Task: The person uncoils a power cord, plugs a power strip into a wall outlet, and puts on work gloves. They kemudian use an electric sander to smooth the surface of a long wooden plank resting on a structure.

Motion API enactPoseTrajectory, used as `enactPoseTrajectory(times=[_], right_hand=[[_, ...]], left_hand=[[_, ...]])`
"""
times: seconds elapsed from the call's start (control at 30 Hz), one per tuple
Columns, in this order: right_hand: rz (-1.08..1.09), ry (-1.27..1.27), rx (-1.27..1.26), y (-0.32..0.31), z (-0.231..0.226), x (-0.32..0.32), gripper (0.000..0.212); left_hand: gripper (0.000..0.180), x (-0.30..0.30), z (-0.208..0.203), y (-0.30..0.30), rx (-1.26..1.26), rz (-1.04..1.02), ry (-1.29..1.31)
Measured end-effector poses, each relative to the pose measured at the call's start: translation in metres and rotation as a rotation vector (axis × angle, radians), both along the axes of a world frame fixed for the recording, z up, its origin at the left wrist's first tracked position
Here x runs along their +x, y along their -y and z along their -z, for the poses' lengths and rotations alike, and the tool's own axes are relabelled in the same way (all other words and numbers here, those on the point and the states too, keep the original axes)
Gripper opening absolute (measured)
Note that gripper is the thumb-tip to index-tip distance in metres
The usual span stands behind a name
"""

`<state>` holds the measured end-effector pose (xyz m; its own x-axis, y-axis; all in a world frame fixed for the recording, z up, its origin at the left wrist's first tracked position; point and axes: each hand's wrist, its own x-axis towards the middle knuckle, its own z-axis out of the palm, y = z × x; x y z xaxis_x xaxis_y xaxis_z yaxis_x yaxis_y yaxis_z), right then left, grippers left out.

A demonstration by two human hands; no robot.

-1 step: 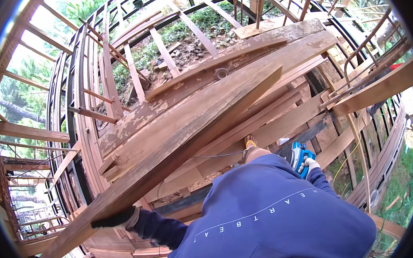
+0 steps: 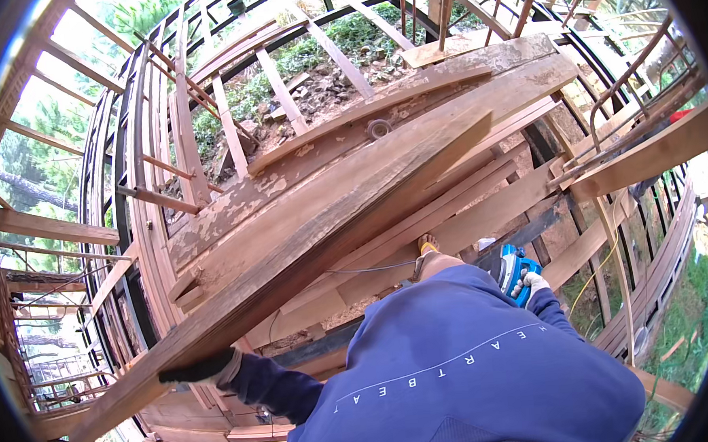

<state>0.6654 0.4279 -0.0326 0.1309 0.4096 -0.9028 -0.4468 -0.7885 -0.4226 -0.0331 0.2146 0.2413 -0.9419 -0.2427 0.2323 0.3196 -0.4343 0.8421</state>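
Observation:
A long, weathered wooden beam (image 2: pixel 291 253) slants across the view from lower left to upper right, its far end tapered. My left hand (image 2: pixel 205 368), in a glove with a dark palm, holds the beam's lower edge near its near-left end. Part of the fingers is hidden against the wood. On my right side, low by my hip, my gloved right hand (image 2: pixel 529 285) grips the handle of a blue electric planer (image 2: pixel 509 266). The planer is apart from the beam.
Beneath the beam lie wide planks (image 2: pixel 476 104) with flaking patches. A sandalled foot (image 2: pixel 427 242) stands among boards with gaps between them. A thin cable (image 2: pixel 373 267) crosses below the beam. Rusty metal rods (image 2: pixel 158 199) jut up at left; a curved timber (image 2: pixel 650 154) stands at right.
The beam has shifted slightly to the right, with my left hand moving along with it. The right hand and the planer are nearly unmoved.

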Motion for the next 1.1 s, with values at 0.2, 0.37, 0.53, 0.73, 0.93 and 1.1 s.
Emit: enactPoseTrajectory(times=[0.2, 0.37, 0.53, 0.73, 0.93, 1.1], right_hand=[[0.113, -0.058, 0.110, -0.067, -0.021, 0.011, 0.015], [0.170, -0.029, 0.185, -0.148, -0.024, 0.023, 0.004], [0.208, -0.058, 0.231, -0.194, -0.015, 0.053, 0.019], [0.222, -0.073, 0.115, -0.207, -0.005, 0.056, 0.045], [0.201, 0.081, 0.054, -0.219, -0.023, 0.043, 0.025], [0.105, 0.145, 0.094, -0.232, -0.036, 0.014, 0.023]], left_hand=[[0.086, 0.010, 0.048, -0.098, -0.018, 0.076, 0.103], [0.088, 0.023, 0.064, -0.166, 0.081, 0.213, 0.210], [0.086, 0.044, 0.073, -0.227, 0.132, 0.164, 0.266], [0.086, 0.056, 0.146, -0.263, 0.077, 0.134, 0.280], [0.090, 0.066, 0.189, -0.309, 0.133, 0.115, 0.647], [0.097, 0.067, 0.202, -0.324, 0.178, 0.098, 0.908]])
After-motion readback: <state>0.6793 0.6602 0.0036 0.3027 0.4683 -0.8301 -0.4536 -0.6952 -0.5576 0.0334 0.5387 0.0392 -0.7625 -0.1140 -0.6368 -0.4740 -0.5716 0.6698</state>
